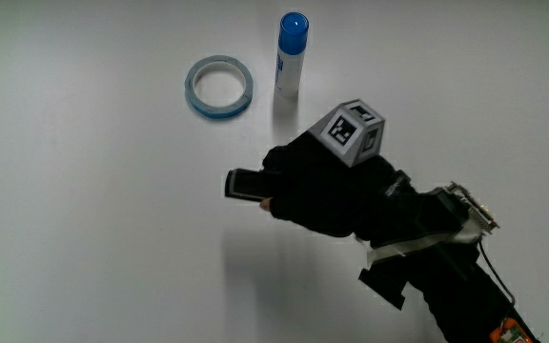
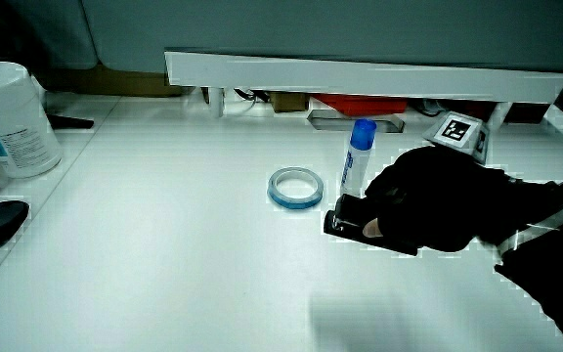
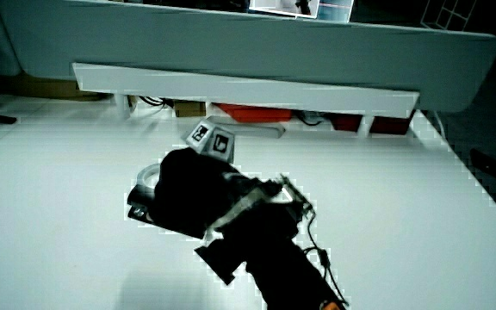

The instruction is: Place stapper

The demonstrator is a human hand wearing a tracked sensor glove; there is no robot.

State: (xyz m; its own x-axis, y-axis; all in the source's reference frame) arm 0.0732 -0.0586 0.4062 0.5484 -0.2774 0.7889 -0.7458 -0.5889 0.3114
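Stapler: black, low on the table, held in the hand, fingers wrapped around its rear end, front end sticking out at the hand's 9 o'clock. Tape ring: pale blue, flat, at 11 o'clock from the hand. Glue stick: upright, blue cap, just beside the ring, at 12 o'clock from the stapler
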